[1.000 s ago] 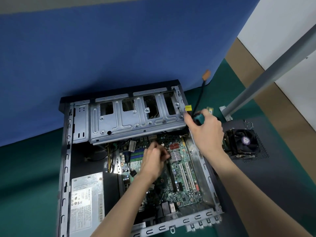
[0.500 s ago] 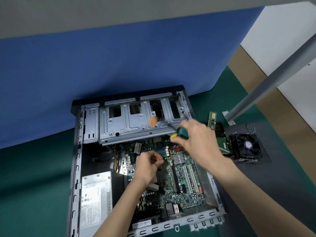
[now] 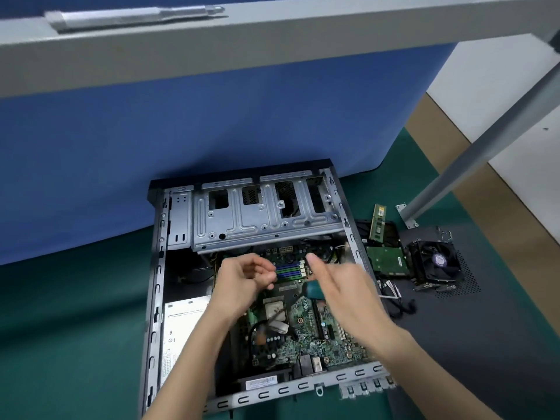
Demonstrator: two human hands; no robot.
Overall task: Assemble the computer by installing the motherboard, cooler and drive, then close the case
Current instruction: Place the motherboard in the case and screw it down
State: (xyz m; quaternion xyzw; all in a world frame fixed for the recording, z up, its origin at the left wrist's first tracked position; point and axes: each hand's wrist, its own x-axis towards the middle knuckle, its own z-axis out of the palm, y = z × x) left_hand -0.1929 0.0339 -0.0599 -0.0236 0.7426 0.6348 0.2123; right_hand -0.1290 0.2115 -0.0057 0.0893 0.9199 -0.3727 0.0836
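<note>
The open computer case [image 3: 157, 268] lies flat on the green mat, with the green motherboard [image 3: 306, 334] seated inside it. My left hand [image 3: 242, 281] hovers over the board's upper left with its fingers curled; nothing shows between them. Over the board's centre, my right hand [image 3: 345, 292] grips a teal-handled screwdriver [image 3: 312, 291] with the forefinger stretched out. The black cooler with its fan [image 3: 436, 262] sits outside the case on the right. The drive [image 3: 386, 260] lies circuit side up beside the case wall.
A metal drive cage [image 3: 263, 219] spans the case's far end. The power supply [image 3: 185, 338] fills the near left corner. A RAM stick [image 3: 378, 222] and loose cables [image 3: 394, 295] lie right of the case on the black side panel [image 3: 485, 328]. A grey table leg [image 3: 472, 153] slants down at the right.
My right hand has carried the screwdriver from the case's far right corner down over the motherboard. My left hand has lifted slightly, and the view has tilted up.
</note>
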